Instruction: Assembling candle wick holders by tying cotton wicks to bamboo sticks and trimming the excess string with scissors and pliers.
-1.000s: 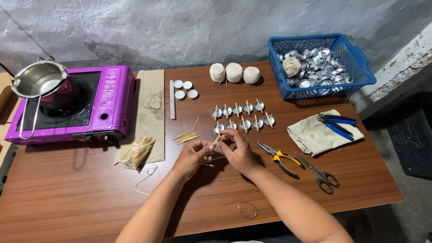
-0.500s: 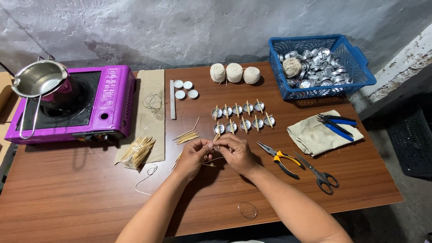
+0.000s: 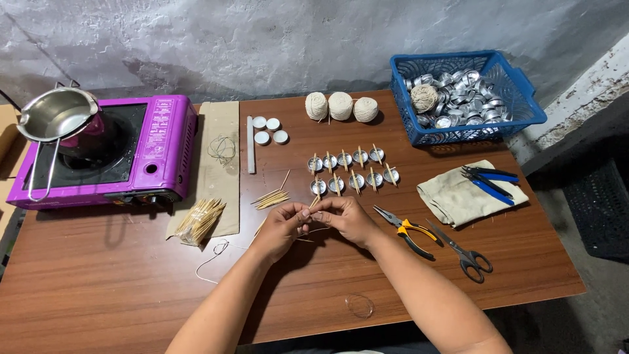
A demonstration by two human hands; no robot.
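Note:
My left hand (image 3: 283, 226) and my right hand (image 3: 347, 219) meet fingertip to fingertip over the middle of the wooden table (image 3: 118, 282). Together they pinch a thin wooden stick with a pale wick string; the string's end trails toward the left. Just beyond my hands stand two rows of small metal cups (image 3: 354, 169), each with a stick laid across it. A few loose sticks (image 3: 272, 198) lie to the left of the cups.
A purple gas stove (image 3: 111, 154) with a steel pot (image 3: 56, 115) sits far left. A stick bundle (image 3: 200, 219), three twine balls (image 3: 341, 106), a blue basket of cups (image 3: 465, 95), orange pliers (image 3: 409, 231), scissors (image 3: 462, 252) and a cloth with blue cutters (image 3: 472, 190) surround my hands.
My hands stay together in the same spot; only the fingers have shifted slightly on the stick and string.

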